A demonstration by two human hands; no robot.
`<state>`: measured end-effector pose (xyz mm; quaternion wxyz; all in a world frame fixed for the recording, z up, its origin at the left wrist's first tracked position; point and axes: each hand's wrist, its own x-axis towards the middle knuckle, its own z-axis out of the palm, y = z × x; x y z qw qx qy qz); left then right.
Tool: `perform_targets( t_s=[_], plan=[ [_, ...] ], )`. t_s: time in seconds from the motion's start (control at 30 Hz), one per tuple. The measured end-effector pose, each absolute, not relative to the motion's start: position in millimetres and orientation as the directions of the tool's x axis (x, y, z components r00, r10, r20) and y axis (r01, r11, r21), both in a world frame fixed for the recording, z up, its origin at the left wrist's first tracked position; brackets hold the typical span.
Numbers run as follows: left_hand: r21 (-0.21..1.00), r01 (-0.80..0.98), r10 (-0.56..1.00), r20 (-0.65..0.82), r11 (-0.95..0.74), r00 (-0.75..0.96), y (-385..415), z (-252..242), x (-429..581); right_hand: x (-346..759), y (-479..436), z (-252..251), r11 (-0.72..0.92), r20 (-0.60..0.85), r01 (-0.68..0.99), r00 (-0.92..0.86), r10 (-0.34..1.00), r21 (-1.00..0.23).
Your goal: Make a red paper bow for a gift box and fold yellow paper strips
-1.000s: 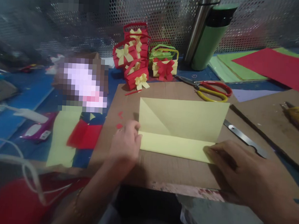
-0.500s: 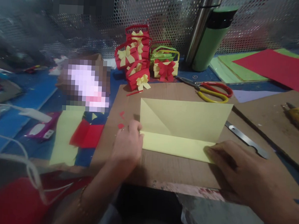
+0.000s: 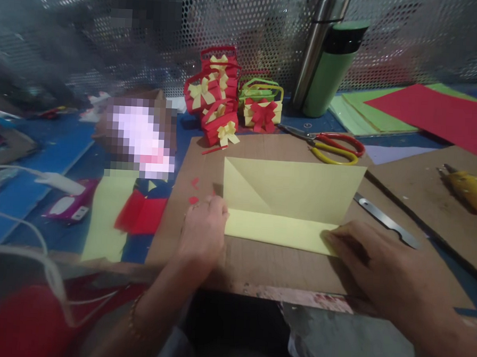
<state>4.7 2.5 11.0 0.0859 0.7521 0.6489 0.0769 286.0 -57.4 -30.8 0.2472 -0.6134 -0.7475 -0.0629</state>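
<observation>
A pale yellow sheet of paper (image 3: 289, 189) lies over a brown cardboard board (image 3: 265, 276), with its near strip folded flat and its far part raised along a long crease. A diagonal crease runs across the raised part. My left hand (image 3: 204, 224) grips the sheet's left end, fingers closed at the fold. At the right end my right hand (image 3: 368, 257) pinches the folded strip between thumb and fingers. Just beyond the right hand lies a flat metal blade (image 3: 384, 217). Small red paper scraps (image 3: 193, 199) lie by the left hand.
Scissors (image 3: 336, 149) with red and yellow handles lie behind the sheet. Small red paper baskets (image 3: 216, 100) with yellow bows stand at the back. A green bottle (image 3: 332, 77) stands right of them. A yellow glue gun (image 3: 470, 188) lies far right; a white cable (image 3: 44, 259) hangs at left.
The view has shifted slightly. Both hands keep their hold at the two ends of the yellow sheet, and its fold looks the same.
</observation>
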Motion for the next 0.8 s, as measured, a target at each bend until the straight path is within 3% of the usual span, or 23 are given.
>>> perform_targets(
  t_s=[0.13,0.3,0.57,0.67,0.8],
  plan=[
    [0.257,0.955,0.989,0.013,-0.147,0.148,-1,12,3,286,-58,-30,0.241,0.438,0.945,-0.124,0.891,-0.223],
    [0.209,0.954,0.975,0.09,-0.216,0.201,-2,1,-5,285,-57,-28,0.27,0.461,0.941,-0.152,0.874,-0.202],
    [-0.113,0.865,0.766,0.421,-0.488,0.487,-24,-6,-10,284,-55,-28,0.27,0.469,0.947,-0.162,0.868,-0.173],
    [-0.187,0.836,0.735,0.405,-0.515,0.543,-35,3,-6,285,-56,-28,0.269,0.463,0.947,-0.161,0.872,-0.177],
    [-0.191,0.843,0.762,0.362,-0.503,0.537,-45,6,-6,286,-58,-27,0.283,0.463,0.946,-0.181,0.868,-0.16]
  ],
)
